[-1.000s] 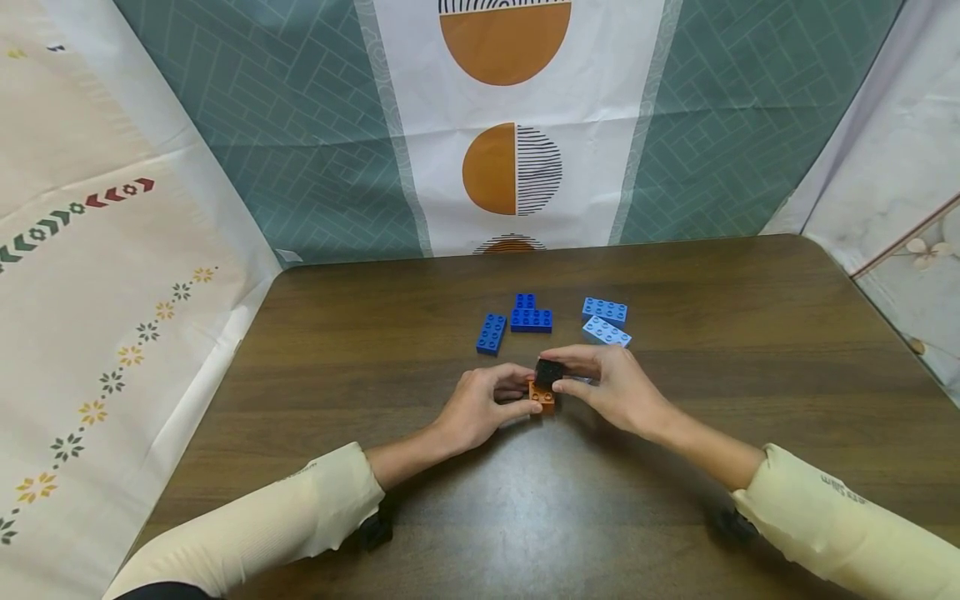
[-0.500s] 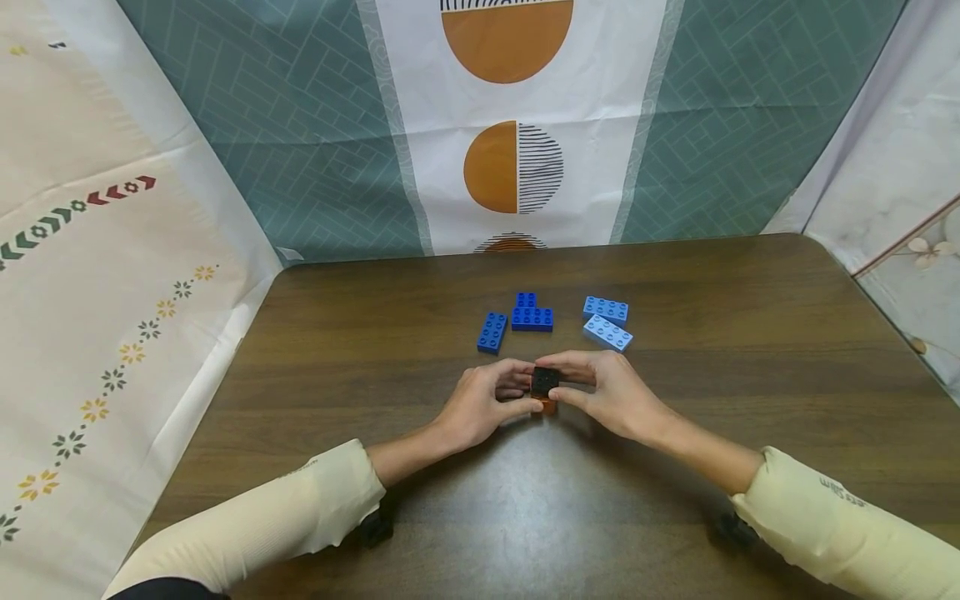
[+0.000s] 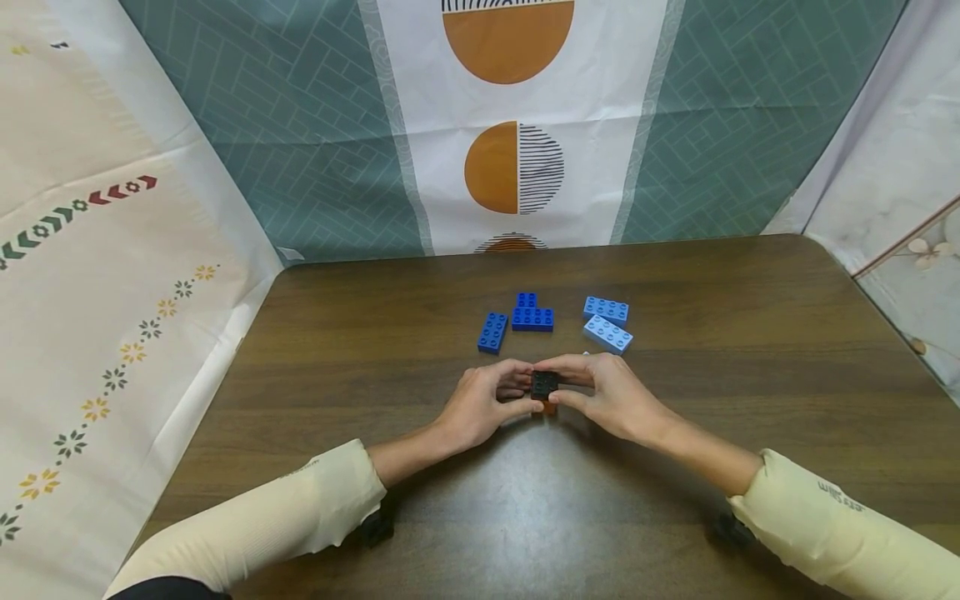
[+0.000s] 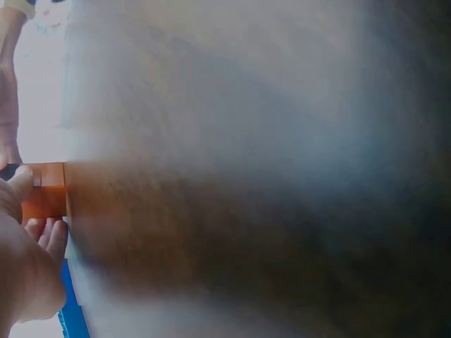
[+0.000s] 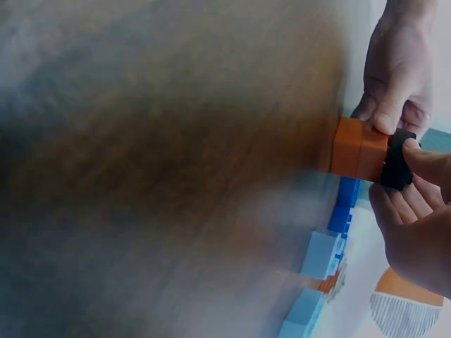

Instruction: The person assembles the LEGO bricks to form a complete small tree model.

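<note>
In the head view my left hand (image 3: 480,404) holds a short stack of two orange toy building bricks (image 3: 550,409) between thumb and fingers. My right hand (image 3: 618,396) pinches a black building brick (image 3: 543,383) on top of that stack. From the right wrist view, the black brick (image 5: 397,162) sits against the upper orange brick, with the left thumb lying on the orange side. In the left wrist view the orange stack (image 4: 49,201) stands on the table, and the black brick is mostly hidden behind the fingers.
Beyond the hands lie a blue brick (image 3: 492,332), another blue brick (image 3: 532,319) with a smaller blue one (image 3: 527,300) behind it, and two lighter blue bricks (image 3: 607,333) at the right. A brown table (image 3: 375,333) runs back to a patterned cloth (image 3: 300,125).
My right hand has brought the black brick down and slightly left onto the orange stack, covering its studs. The left hand has kept its grip in place.
</note>
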The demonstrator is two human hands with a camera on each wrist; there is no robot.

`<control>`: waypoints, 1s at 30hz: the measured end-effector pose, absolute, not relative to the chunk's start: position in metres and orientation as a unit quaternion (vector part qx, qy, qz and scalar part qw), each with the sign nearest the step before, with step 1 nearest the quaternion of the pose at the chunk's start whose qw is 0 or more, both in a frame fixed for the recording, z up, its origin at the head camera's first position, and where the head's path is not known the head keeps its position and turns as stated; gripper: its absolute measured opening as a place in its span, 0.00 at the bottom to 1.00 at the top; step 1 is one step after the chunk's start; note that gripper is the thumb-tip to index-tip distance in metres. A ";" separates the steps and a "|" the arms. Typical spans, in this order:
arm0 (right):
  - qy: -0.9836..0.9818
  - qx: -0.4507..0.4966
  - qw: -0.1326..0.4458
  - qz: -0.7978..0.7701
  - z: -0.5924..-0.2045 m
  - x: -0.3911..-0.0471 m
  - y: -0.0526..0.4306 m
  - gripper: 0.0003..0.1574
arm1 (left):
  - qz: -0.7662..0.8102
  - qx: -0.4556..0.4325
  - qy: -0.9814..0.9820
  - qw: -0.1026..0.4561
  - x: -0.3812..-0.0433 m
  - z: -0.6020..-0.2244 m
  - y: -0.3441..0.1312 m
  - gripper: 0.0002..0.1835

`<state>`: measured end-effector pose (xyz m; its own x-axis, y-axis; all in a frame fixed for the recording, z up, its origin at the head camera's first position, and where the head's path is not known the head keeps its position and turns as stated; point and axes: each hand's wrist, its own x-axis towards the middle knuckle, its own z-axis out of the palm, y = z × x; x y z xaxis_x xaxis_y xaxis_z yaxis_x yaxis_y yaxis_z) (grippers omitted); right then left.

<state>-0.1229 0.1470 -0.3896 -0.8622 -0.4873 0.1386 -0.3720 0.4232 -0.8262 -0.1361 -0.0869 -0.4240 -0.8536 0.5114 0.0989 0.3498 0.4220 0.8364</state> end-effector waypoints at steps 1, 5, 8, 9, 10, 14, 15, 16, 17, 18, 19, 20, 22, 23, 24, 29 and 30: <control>0.843 -0.258 0.062 -0.469 -0.389 -0.123 0.147 0.27 | 0.468 0.260 0.841 0.081 -0.136 -0.424 -0.087 0.25; 0.846 -0.268 0.065 -0.456 -0.388 -0.126 0.148 0.27 | 0.445 0.276 0.850 0.065 -0.135 -0.423 -0.088 0.25; 0.847 -0.270 0.071 -0.453 -0.387 -0.127 0.148 0.27 | 0.431 0.283 0.854 0.065 -0.136 -0.421 -0.089 0.26; 0.847 -0.271 0.073 -0.451 -0.387 -0.128 0.148 0.27 | 0.428 0.284 0.855 0.069 -0.137 -0.420 -0.090 0.27; 0.847 -0.271 0.076 -0.451 -0.387 -0.128 0.148 0.27 | 0.424 0.285 0.856 0.074 -0.137 -0.419 -0.091 0.29; 0.846 -0.271 0.084 -0.450 -0.387 -0.130 0.148 0.26 | 0.411 0.294 0.858 0.091 -0.139 -0.413 -0.096 0.34; 0.847 -0.271 0.086 -0.450 -0.387 -0.131 0.148 0.26 | 0.409 0.299 0.857 0.093 -0.139 -0.412 -0.097 0.35; 0.846 -0.270 0.089 -0.451 -0.387 -0.131 0.148 0.26 | 0.403 0.305 0.858 0.089 -0.139 -0.410 -0.098 0.36; 0.846 -0.269 0.091 -0.452 -0.387 -0.131 0.148 0.26 | 0.400 0.312 0.858 0.081 -0.139 -0.408 -0.098 0.36; 0.845 -0.268 0.093 -0.453 -0.387 -0.131 0.149 0.26 | 0.396 0.317 0.859 0.070 -0.138 -0.407 -0.099 0.35; 0.844 -0.268 0.095 -0.455 -0.387 -0.132 0.149 0.26 | 0.395 0.320 0.859 0.056 -0.138 -0.405 -0.099 0.33; 0.843 -0.269 0.097 -0.457 -0.387 -0.132 0.149 0.26 | 0.396 0.323 0.859 0.043 -0.137 -0.403 -0.099 0.31; 0.840 -0.268 0.100 -0.461 -0.387 -0.132 0.150 0.27 | 0.398 0.326 0.857 0.016 -0.136 -0.400 -0.099 0.26; 0.839 -0.268 0.101 -0.463 -0.388 -0.132 0.150 0.27 | 0.401 0.327 0.856 0.008 -0.136 -0.399 -0.099 0.23; 0.839 -0.266 0.103 -0.464 -0.388 -0.132 0.151 0.27 | 0.404 0.328 0.854 0.003 -0.136 -0.399 -0.098 0.21; 0.842 -0.250 0.118 -0.463 -0.387 -0.132 0.152 0.26 | 0.414 0.330 0.848 0.010 -0.138 -0.400 -0.095 0.19; 0.843 -0.248 0.122 -0.461 -0.387 -0.132 0.152 0.26 | 0.417 0.328 0.847 0.014 -0.138 -0.401 -0.095 0.19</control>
<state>-0.1321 0.1524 -0.3867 -0.8474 -0.5305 0.0234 -0.3055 0.4512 -0.8385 -0.1380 -0.0948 -0.4013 -0.7839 0.5681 0.2505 0.5452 0.4367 0.7156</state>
